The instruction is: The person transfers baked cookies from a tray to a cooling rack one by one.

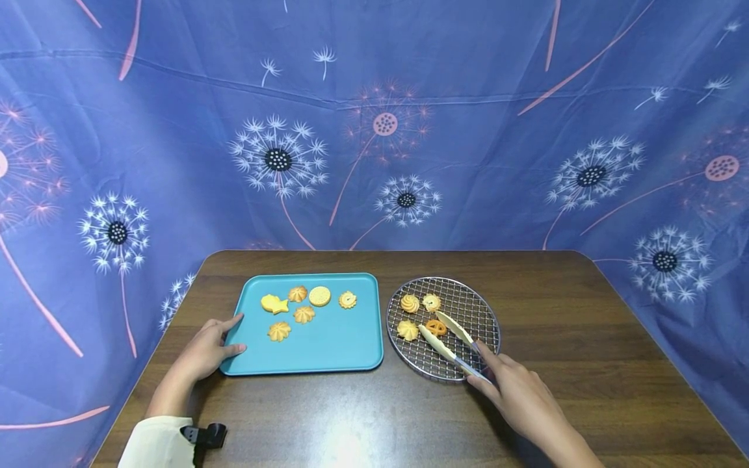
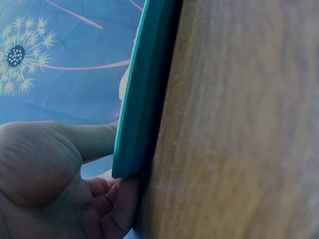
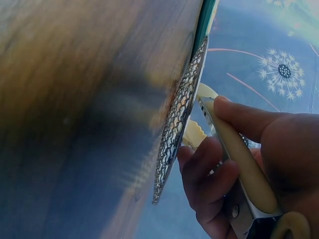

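Note:
At the left edge of a blue tray (image 1: 333,351), my left hand (image 1: 201,351) grips the rim, thumb over the top and other fingers curled against the side in the left wrist view. A fish-shaped cookie (image 1: 274,303), a round cookie (image 1: 319,296) and several flower-shaped cookies (image 1: 279,331) lie on the tray. My right hand (image 1: 521,393) holds a pair of tongs (image 1: 447,354) over a round wire rack (image 1: 480,318). The parted tong tips stand on either side of a pretzel cookie (image 1: 435,327); whether they touch it I cannot tell.
On the rack beside the pretzel lie a swirl cookie (image 1: 409,303), a ring-like cookie (image 1: 432,302) and a flower-shaped cookie (image 1: 407,330). Tray and rack stand side by side on a wooden table (image 1: 562,312). Behind hangs a blue dandelion-patterned cloth (image 1: 480,143).

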`<action>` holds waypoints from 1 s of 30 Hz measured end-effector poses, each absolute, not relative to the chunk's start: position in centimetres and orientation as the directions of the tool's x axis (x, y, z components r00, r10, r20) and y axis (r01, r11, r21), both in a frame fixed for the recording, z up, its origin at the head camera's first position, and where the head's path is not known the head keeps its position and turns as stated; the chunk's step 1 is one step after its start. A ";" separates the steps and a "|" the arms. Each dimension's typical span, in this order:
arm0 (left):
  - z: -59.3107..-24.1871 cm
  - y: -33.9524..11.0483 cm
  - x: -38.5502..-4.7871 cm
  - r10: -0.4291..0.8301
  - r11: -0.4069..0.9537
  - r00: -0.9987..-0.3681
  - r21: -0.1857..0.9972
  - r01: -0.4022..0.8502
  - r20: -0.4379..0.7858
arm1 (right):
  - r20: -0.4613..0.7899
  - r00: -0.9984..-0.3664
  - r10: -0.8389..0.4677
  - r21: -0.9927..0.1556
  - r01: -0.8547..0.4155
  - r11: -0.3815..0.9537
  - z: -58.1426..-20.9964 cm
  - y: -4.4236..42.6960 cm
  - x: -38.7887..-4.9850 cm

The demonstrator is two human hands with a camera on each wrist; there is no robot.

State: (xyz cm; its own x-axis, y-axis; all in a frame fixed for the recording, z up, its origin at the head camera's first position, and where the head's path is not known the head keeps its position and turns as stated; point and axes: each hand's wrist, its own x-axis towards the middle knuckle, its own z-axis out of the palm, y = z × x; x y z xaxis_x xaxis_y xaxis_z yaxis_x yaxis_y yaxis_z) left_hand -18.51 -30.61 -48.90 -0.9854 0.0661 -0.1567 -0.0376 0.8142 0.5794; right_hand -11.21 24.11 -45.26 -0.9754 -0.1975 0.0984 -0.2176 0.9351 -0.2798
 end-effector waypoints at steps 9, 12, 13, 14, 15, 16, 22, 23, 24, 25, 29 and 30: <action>-48.9 -30.6 -18.6 0.062 0.820 -0.987 0.571 -0.036 -0.151 | 0.104 -0.975 -0.196 -0.290 -0.218 0.932 -45.3 24.1 -11.2; -48.8 -30.6 -18.6 0.062 0.820 -0.986 0.571 -0.037 -0.152 | 0.109 -0.975 -0.195 -0.291 -0.219 0.931 -45.3 24.1 -11.1; -48.8 -30.5 -18.6 0.061 0.820 -0.986 0.572 -0.039 -0.154 | 0.114 -0.974 -0.195 -0.291 -0.221 0.931 -45.3 24.1 -11.1; -48.8 -30.5 -18.6 0.061 0.820 -0.986 0.571 -0.038 -0.154 | 0.117 -0.974 -0.196 -0.290 -0.222 0.931 -45.3 24.2 -11.1; -48.8 -30.5 -18.6 0.061 0.819 -0.986 0.572 -0.038 -0.154 | 0.119 -0.974 -0.195 -0.290 -0.222 0.931 -45.3 24.2 -11.1; -48.8 -30.5 -18.6 0.061 0.819 -0.986 0.573 -0.039 -0.154 | 0.120 -0.974 -0.195 -0.291 -0.222 0.931 -45.3 24.2 -11.1; -48.8 -30.5 -18.6 0.060 0.818 -0.986 0.574 -0.039 -0.153 | 0.120 -0.975 -0.185 -0.301 -0.213 0.930 -45.1 24.1 -11.2; -48.8 -30.5 -18.5 0.060 0.817 -0.986 0.575 -0.040 -0.153 | 0.121 -0.976 -0.183 -0.303 -0.211 0.929 -45.1 24.1 -11.2; -48.8 -30.5 -18.5 0.060 0.817 -0.986 0.575 -0.039 -0.153 | 0.122 -0.976 -0.181 -0.306 -0.210 0.929 -45.1 24.0 -11.2; -48.8 -30.5 -18.5 0.059 0.817 -0.986 0.575 -0.040 -0.153 | 0.124 -0.976 -0.180 -0.308 -0.210 0.928 -45.1 24.0 -11.2; -48.7 -30.4 -18.5 0.058 0.818 -0.987 0.574 -0.038 -0.148 | 0.133 -0.974 -0.182 -0.317 -0.216 0.923 -45.1 23.8 -11.2; -48.7 -30.4 -18.5 0.058 0.819 -0.987 0.573 -0.037 -0.146 | 0.135 -0.974 -0.183 -0.320 -0.218 0.922 -45.1 23.7 -11.2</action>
State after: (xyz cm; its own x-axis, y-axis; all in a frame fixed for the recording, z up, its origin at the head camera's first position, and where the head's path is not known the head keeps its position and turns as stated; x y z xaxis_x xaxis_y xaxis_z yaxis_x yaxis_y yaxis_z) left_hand -18.48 -30.41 -48.66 -0.9875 0.0582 -0.1465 -0.0368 0.8186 0.5731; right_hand -11.19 23.74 -45.13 -0.9738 -0.1829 0.1355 -0.2177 0.9222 -0.3196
